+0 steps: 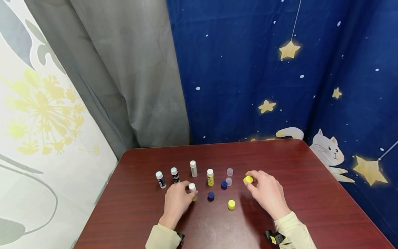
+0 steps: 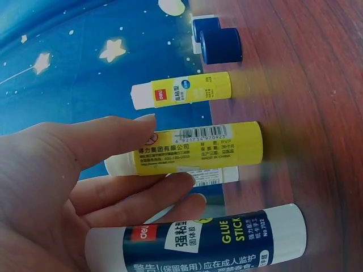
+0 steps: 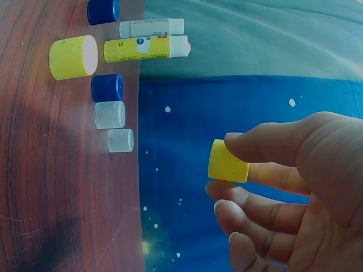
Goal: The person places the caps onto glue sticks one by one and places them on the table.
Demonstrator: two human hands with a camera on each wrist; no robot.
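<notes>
My left hand (image 1: 178, 200) has its thumb and fingers round the white upper end of an uncapped yellow glue stick (image 2: 215, 146), which stands upright close over the table. Between thumb and fingertips my right hand (image 1: 268, 192) pinches a yellow cap (image 3: 226, 161), raised above the tabletop at the right. Just beyond the left hand are two dark navy glue sticks (image 1: 160, 180), one partly covered by it. A second yellow glue stick (image 1: 210, 178) and a white one (image 1: 193, 169) stand farther back, both uncapped.
Between the hands lie loose caps: two dark blue caps (image 1: 211, 196), two clear caps (image 1: 229, 172) and another yellow cap (image 1: 231, 204). All rest on the brown wooden table (image 1: 314, 193). Behind its far edge hang a grey curtain (image 1: 155, 103) and a blue starry one (image 1: 233, 86).
</notes>
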